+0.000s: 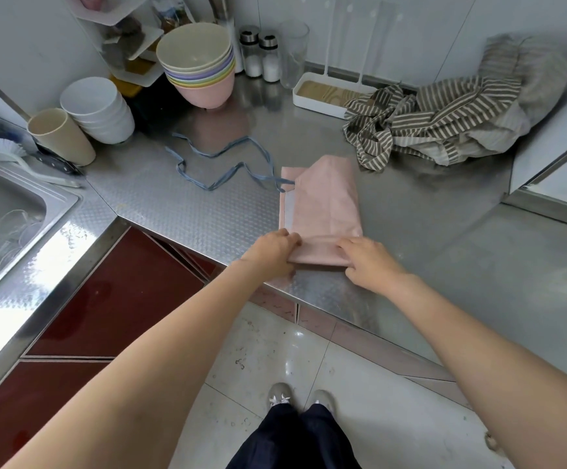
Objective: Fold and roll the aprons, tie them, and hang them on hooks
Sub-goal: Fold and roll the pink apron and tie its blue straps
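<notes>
1. Both hands, left hand (pixel 273 249) and right hand (pixel 370 260), pinch the pink apron (pixel 326 204)'s rolled near end at the counter (pixel 180 211) edge
2. Roll tight and even toward the blue ties (pixel 221 164)

Both forearms are bare, with no sleeves showing. The person wears dark navy trousers (pixel 295 438) and light grey shoes (pixel 280 394) with white laces.

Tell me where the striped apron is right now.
In the head view, the striped apron lies crumpled at the counter's far right, beside the white tray and beyond the pink apron.
</notes>
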A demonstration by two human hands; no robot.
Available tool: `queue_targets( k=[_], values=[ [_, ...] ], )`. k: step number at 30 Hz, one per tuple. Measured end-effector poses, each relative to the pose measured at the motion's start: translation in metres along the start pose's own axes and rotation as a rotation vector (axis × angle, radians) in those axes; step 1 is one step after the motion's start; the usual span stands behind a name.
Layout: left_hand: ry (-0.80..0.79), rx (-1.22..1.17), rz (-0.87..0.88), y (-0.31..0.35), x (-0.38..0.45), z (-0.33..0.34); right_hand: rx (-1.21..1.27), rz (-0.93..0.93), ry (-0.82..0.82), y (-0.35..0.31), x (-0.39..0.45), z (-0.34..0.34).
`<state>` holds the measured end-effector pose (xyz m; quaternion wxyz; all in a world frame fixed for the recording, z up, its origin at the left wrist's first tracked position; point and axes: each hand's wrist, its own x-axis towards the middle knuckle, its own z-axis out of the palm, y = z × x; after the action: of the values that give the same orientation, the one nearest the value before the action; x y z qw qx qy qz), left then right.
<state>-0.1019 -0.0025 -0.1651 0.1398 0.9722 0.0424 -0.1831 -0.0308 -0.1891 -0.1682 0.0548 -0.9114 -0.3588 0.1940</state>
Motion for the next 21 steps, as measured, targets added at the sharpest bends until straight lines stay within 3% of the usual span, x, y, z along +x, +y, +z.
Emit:
queue_targets(
  k=[4,7,11,13,15,18,21],
  values=[
    [-0.044,-0.377,-0.184,-0.014,-0.001,-0.016,0.382,0.233,0.057,0.006,0.004,-0.017],
    [-0.088,-0.439,-0.337,-0.014,-0.002,-0.011,0.674,0.390,-0.003,0.008,0.010,-0.018],
    [0.033,-0.257,-0.371,-0.005,-0.004,-0.001,0.580,0.476,-0.055,0.003,0.018,-0.013],
    [0.116,0.014,-0.183,-0.002,-0.008,0.003,0.445,0.489,-0.058,-0.003,0.019,-0.016],
    [0.057,0.131,0.004,-0.001,-0.010,0.009,0.357,0.492,-0.050,-0.009,0.019,-0.017],
    [-0.043,-0.059,0.010,0.002,0.001,0.018,0.350,0.442,0.005,-0.015,0.017,-0.011],
    [0.117,-0.335,-0.208,0.009,0.020,0.018,0.211,0.374,0.018,-0.014,0.014,-0.008]
  ],
)
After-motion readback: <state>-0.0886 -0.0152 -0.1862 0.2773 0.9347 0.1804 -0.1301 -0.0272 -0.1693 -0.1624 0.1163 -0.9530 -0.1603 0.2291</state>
